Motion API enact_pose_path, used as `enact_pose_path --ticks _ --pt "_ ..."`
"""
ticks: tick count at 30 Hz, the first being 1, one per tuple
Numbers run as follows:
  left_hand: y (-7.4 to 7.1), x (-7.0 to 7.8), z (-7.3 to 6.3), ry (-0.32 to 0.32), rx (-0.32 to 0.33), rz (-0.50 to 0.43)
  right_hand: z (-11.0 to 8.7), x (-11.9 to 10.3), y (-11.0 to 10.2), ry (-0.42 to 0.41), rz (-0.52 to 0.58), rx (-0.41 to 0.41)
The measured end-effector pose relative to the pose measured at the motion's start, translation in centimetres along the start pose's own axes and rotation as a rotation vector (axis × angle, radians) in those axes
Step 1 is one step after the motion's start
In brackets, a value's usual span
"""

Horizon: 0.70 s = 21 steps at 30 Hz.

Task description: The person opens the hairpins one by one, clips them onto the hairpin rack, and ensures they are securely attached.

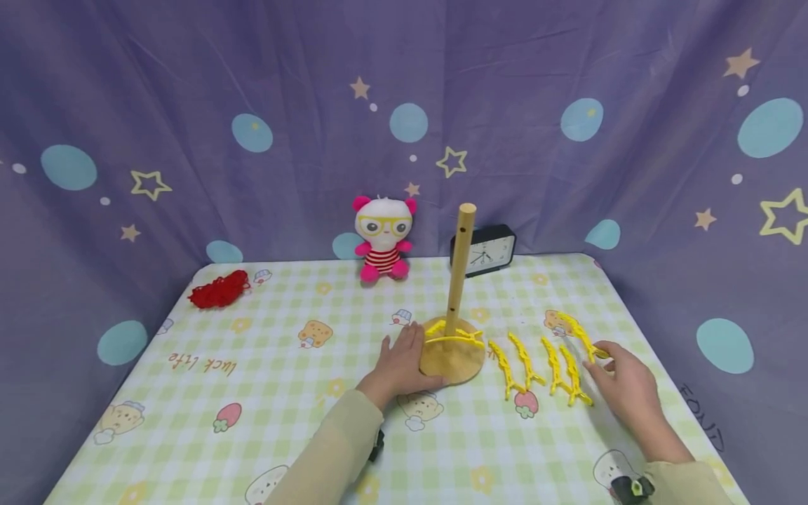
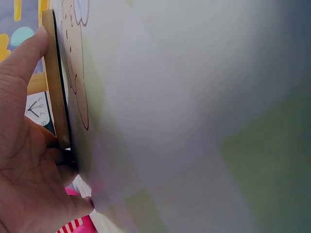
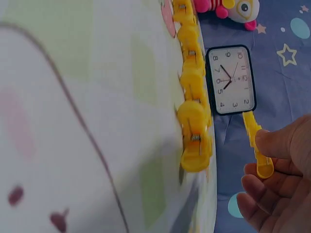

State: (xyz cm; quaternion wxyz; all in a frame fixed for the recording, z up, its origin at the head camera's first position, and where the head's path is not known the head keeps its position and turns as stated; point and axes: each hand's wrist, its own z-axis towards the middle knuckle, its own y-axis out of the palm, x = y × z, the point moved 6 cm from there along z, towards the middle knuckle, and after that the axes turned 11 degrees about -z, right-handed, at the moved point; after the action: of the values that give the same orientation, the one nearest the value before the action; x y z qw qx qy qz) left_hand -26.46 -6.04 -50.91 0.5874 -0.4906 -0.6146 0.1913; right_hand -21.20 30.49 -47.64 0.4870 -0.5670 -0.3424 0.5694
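Observation:
A wooden stand has a round base (image 1: 453, 366) and an upright post (image 1: 461, 273) with small dark holes. My left hand (image 1: 399, 359) grips the left edge of that base, its thumb along the near rim and its fingers at the far side. Two yellow pieces (image 1: 456, 342) lie across the base beside the post's foot. My right hand (image 1: 628, 382) pinches one end of a long yellow plastic clip (image 3: 251, 128) between thumb and fingers, raised at the right. Several similar yellow clips with small springs (image 1: 523, 359) stand in a row between the base and my right hand.
A black-framed clock (image 1: 495, 251) stands behind the post. Left of it sits a pink and white plush toy (image 1: 382, 238) with yellow glasses. A red tangled bundle (image 1: 219, 290) lies at the far left of the checked tablecloth (image 1: 271, 400). A purple curtain (image 1: 303, 84) hangs behind.

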Motion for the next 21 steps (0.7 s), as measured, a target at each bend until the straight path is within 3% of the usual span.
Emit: enact_pose_path --ticks 13,21 --pt "-0.3 0.3 -0.1 -0.004 -0.007 0.02 -0.8 -5.4 -0.9 -0.232 0.066 0.07" --pt "-0.1 0.2 -0.1 -0.001 -0.002 0.027 -0.8 -7.6 -0.4 -0.34 0.082 0.134"
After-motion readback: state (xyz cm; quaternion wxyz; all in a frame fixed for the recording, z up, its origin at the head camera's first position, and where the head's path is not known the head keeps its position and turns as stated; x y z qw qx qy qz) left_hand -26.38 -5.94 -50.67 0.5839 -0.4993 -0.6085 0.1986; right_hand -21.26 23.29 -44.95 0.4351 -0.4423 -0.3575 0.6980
